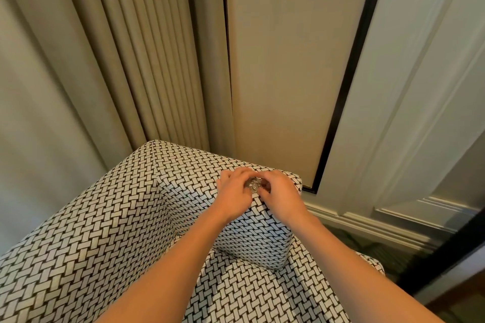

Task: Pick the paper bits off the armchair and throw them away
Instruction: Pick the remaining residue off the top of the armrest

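2 hands, left hand [234, 192], right hand [281, 192], pinching half-hidden paper bit [254, 186], armchair [105, 231] top

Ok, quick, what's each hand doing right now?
Left hand: pinching the small crumpled whitish paper bit.
Right hand: pinching the same bit.

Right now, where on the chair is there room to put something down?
The armchair is bare on its broad left side, between the curtain and its inner corner. So is the seat between the two forearms. It's crowded at the top right corner, where the left hand and right hand pinch a paper bit.
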`<state>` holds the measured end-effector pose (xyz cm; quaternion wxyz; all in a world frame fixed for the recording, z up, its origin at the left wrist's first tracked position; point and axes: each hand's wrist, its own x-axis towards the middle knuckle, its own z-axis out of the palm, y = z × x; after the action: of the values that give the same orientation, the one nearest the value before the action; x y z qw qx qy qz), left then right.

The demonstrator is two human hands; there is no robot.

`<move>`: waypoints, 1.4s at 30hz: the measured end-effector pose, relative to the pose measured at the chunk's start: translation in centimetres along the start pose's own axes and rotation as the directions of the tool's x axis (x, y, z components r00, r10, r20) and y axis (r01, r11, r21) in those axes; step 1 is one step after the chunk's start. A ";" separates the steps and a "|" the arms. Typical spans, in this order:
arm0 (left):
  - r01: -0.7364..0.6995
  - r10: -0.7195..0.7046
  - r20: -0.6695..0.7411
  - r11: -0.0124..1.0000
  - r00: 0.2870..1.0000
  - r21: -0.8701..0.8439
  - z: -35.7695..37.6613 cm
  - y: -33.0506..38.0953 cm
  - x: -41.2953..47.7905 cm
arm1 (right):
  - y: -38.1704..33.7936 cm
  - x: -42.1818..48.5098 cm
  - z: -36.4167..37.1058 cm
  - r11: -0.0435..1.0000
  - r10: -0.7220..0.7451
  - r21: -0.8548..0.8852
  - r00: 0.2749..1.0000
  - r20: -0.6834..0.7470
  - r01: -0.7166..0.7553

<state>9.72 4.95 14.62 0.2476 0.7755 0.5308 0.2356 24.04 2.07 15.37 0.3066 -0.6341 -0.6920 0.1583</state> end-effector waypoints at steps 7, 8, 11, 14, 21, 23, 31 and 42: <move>-0.060 0.058 -0.085 0.998 0.995 -0.013 0.2 -0.8 0.2 | -0.1 0.1 -0.1 0.989 0.008 -0.144 0.995 0.103 0.007; -0.066 0.064 -0.106 0.998 0.992 -0.010 0.3 -0.8 0.3 | 0.0 0.1 -0.1 0.985 0.003 -0.173 0.994 0.107 0.015; -0.075 0.076 -0.156 0.997 0.985 0.009 0.2 -0.7 0.4 | 0.0 0.3 -0.1 0.982 0.022 -0.190 0.994 0.109 -0.001; -0.088 0.096 -0.154 0.995 0.983 0.054 0.1 -0.5 0.6 | -0.2 0.8 -0.2 0.984 0.070 -0.168 0.994 0.087 -0.054; -0.073 0.080 -0.148 0.996 0.986 0.048 0.2 -0.3 0.7 | -0.4 1.0 0.1 0.972 0.154 -0.187 0.986 0.062 -0.140; -0.070 0.073 -0.155 0.997 0.985 0.030 0.2 -0.3 0.6 | -0.3 0.9 0.0 0.977 0.147 -0.168 0.987 0.066 -0.135; -0.013 0.001 -0.160 0.997 0.987 -0.074 -0.1 0.0 0.5 | 0.1 0.4 -0.3 0.985 0.155 -0.078 0.988 -0.025 -0.157; -0.086 0.068 -0.145 0.990 0.987 -0.116 0.2 0.5 -0.3 | 1.0 1.7 -0.9 0.997 -0.004 -0.074 0.991 0.137 0.014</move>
<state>10.11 4.51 14.72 0.2469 0.7604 0.5013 0.3310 25.39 3.74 15.83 0.2350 -0.6298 -0.7196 0.1740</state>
